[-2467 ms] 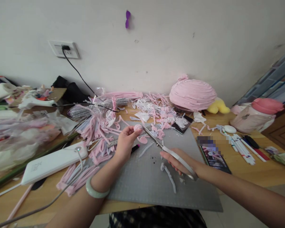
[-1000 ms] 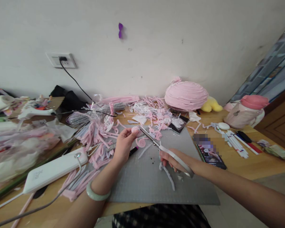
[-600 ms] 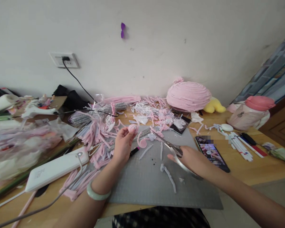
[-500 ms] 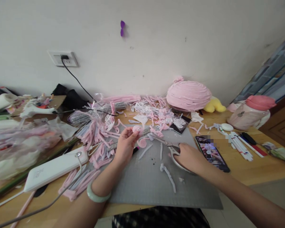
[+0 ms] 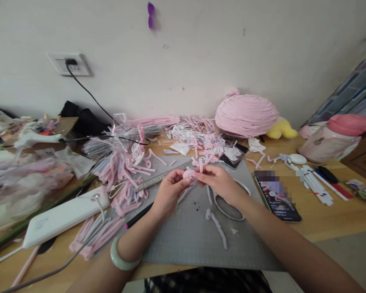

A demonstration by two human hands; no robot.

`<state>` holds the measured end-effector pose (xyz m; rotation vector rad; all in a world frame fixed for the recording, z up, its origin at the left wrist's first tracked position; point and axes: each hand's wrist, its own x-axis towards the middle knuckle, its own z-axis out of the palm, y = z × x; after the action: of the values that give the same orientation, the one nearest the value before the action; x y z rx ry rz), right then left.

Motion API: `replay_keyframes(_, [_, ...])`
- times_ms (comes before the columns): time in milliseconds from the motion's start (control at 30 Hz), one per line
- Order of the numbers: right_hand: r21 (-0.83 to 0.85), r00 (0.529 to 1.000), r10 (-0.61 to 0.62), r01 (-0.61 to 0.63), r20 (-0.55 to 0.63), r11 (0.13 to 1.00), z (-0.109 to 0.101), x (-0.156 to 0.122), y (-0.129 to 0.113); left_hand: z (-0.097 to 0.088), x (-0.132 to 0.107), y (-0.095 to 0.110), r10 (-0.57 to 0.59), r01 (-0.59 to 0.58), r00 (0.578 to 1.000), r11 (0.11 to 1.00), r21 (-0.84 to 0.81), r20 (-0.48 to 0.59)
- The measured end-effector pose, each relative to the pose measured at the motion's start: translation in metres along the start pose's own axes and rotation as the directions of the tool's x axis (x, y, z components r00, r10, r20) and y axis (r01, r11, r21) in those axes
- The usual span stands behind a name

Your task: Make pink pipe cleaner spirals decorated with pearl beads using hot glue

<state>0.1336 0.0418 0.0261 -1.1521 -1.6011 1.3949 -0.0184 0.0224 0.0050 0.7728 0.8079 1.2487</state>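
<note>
I have the small pink coil (image 5: 188,174) between both hands, above the grey mat (image 5: 183,240). My left hand (image 5: 167,195) is nearly closed, thumb and fingertips pinching the coil, probably to keep its turns from loosening. My right hand (image 5: 222,184) is closed to a pinch beside it, with a pink strip (image 5: 201,164) rising at its fingertips; I can't tell whether strip and coil are joined. The beaded side looks turned up towards me, which I take to be for checking it.

The scissors (image 5: 233,219) lie on the mat under my right hand, only the handles showing, which seems to leave both hands free. Loose grey pieces (image 5: 218,230) sit nearby. A black marker (image 5: 140,215) runs beneath my left forearm, and the metal ruler (image 5: 152,181) pokes out of pink and grey stems (image 5: 123,199). Beyond, bead strands (image 5: 232,153) and scraps crowd the table (image 5: 317,221); the phone (image 5: 280,205) borders my right side.
</note>
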Motion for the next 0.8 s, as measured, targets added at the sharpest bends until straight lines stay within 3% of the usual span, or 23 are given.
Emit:
replay_keyframes(67, [0.086, 0.999, 0.033, -0.031, -0.031, 0.996, 0.004, 0.004, 0.005, 0.0, 0.0, 0.0, -0.04, 0.041, 0.999, 0.998, -0.057, 0.013])
replay_keyframes(133, [0.061, 0.986, -0.005, 0.016, -0.169, 0.998, 0.007, 0.004, 0.01, 0.0, 0.001, 0.0, -0.088, 0.087, 0.996, 0.992, -0.093, -0.013])
replay_keyframes(200, [-0.144, 0.927, -0.187, 0.147, -0.324, 0.979, 0.007, 0.001, 0.015, 0.0, 0.001, 0.0, -0.123, 0.117, 0.991, 0.987, -0.106, -0.049])
replay_keyframes(233, [-0.282, 0.885, -0.315, 0.224, -0.341, 0.933, 0.007, 0.0, 0.016, 0.0, 0.001, 0.0, -0.13, 0.123, 0.989, 0.987, -0.108, -0.063])
replay_keyframes(333, [-0.548, 0.797, -0.588, 0.432, -0.14, 0.716, 0.005, -0.003, 0.02, -0.001, 0.002, -0.002, -0.126, 0.118, 0.988, 0.988, -0.098, -0.085])
replay_keyframes(433, [-0.593, 0.779, -0.627, 0.509, 0.011, 0.624, 0.003, -0.001, 0.024, -0.003, 0.002, -0.003, -0.123, 0.115, 0.988, 0.989, -0.091, -0.095])
replay_keyframes(633, [-0.549, 0.756, -0.655, 0.552, 0.01, 0.628, 0.006, 0.003, 0.033, -0.006, 0.003, -0.003, -0.133, 0.121, 0.988, 0.982, -0.142, -0.075])
replay_keyframes(800, [-0.499, 0.785, -0.617, 0.516, -0.048, 0.696, 0.008, 0.004, 0.034, -0.007, 0.004, -0.003, -0.126, 0.115, 0.989, 0.984, -0.137, -0.072])
